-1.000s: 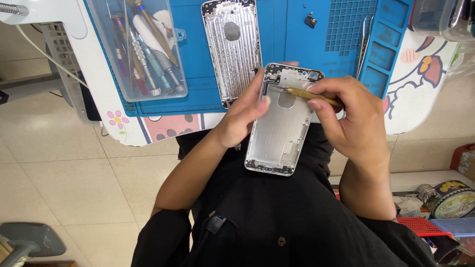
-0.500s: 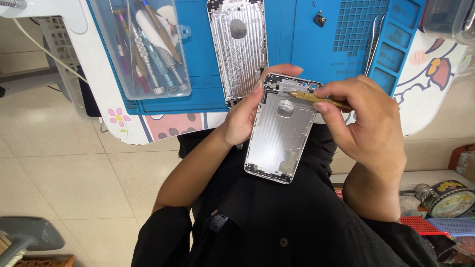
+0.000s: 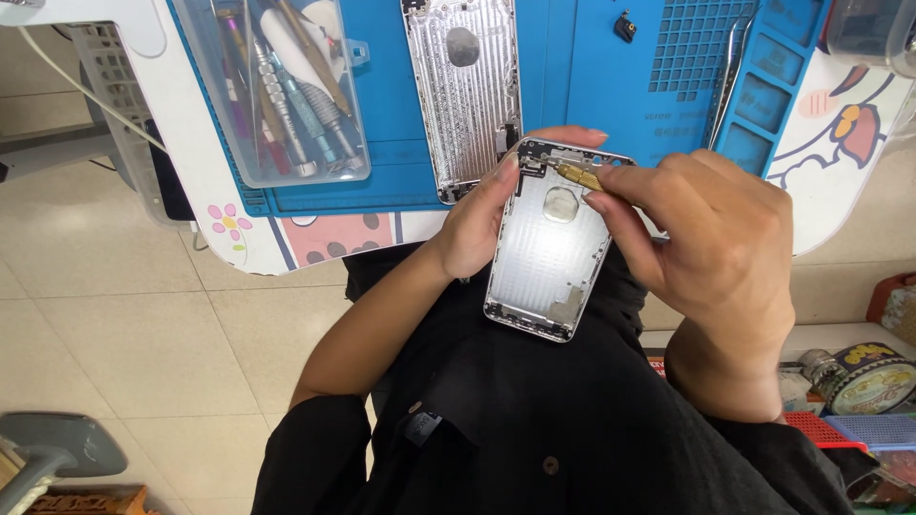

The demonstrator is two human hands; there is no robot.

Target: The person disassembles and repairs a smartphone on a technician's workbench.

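My left hand (image 3: 487,215) grips a silver phone back housing (image 3: 549,262) by its left edge, holding it above my lap with its inner side up. My right hand (image 3: 711,234) pinches a small brass-coloured screwdriver (image 3: 577,175), whose tip rests at the housing's top right corner. A second silver housing (image 3: 468,91) lies on the blue work mat (image 3: 592,86) just beyond my hands.
A clear plastic box (image 3: 272,91) of several screwdrivers and tools sits on the mat's left. Tweezers (image 3: 725,76) lie by the mat's tray compartments at right. A small black part (image 3: 625,26) rests on the mat. Tins and baskets (image 3: 859,381) stand at the lower right on the floor.
Both hands and the held housing have stayed together; the screwdriver tip has shifted slightly along the housing's top edge. The view has drifted a little.
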